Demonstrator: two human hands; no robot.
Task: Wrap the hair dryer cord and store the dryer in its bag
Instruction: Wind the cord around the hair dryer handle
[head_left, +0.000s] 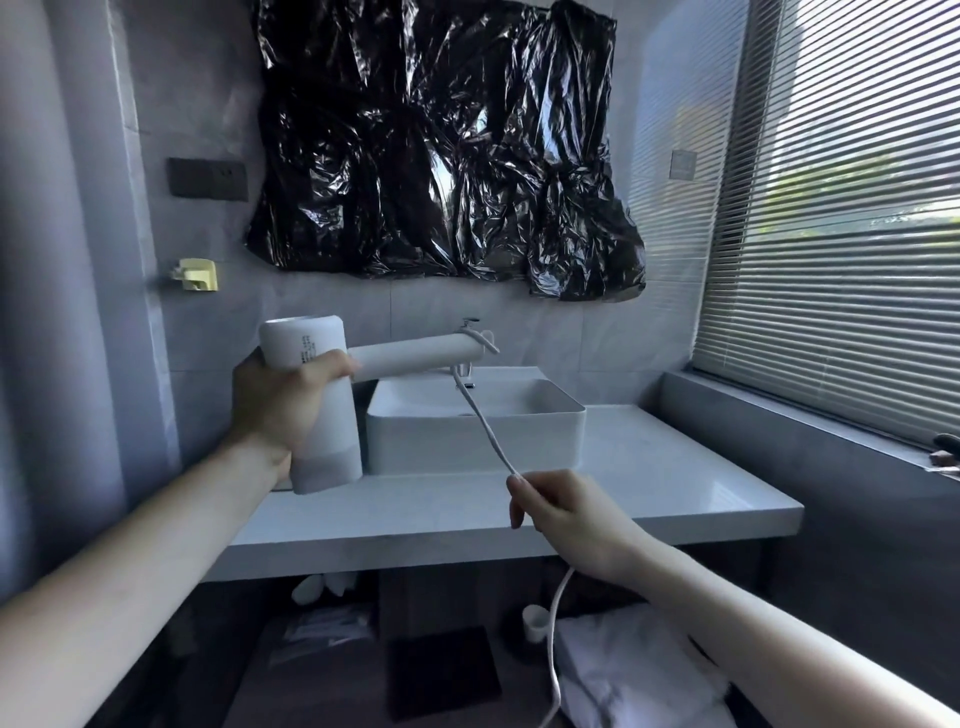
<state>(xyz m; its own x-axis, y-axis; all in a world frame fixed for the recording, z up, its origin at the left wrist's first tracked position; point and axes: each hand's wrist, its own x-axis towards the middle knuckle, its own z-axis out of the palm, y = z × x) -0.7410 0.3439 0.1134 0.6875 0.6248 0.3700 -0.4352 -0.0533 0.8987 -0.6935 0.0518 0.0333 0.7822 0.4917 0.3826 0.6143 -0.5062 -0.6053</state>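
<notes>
My left hand (280, 400) grips the barrel of a white hair dryer (322, 405), held up in front of the basin with its handle (415, 358) pointing right. A white cord (485, 423) leaves the handle's end and runs down to my right hand (566, 512), which pinches it. Below that hand the cord hangs down past the counter's edge toward the floor. A pale fabric item (634, 670) lies on the floor at the lower right; I cannot tell whether it is the bag.
A white rectangular basin (550, 441) with a tap stands on a white counter (675, 488). Black plastic sheeting (441, 145) covers the wall above. Blinds (852, 234) and a sill lie to the right. A dark mat (441, 670) and small items sit under the counter.
</notes>
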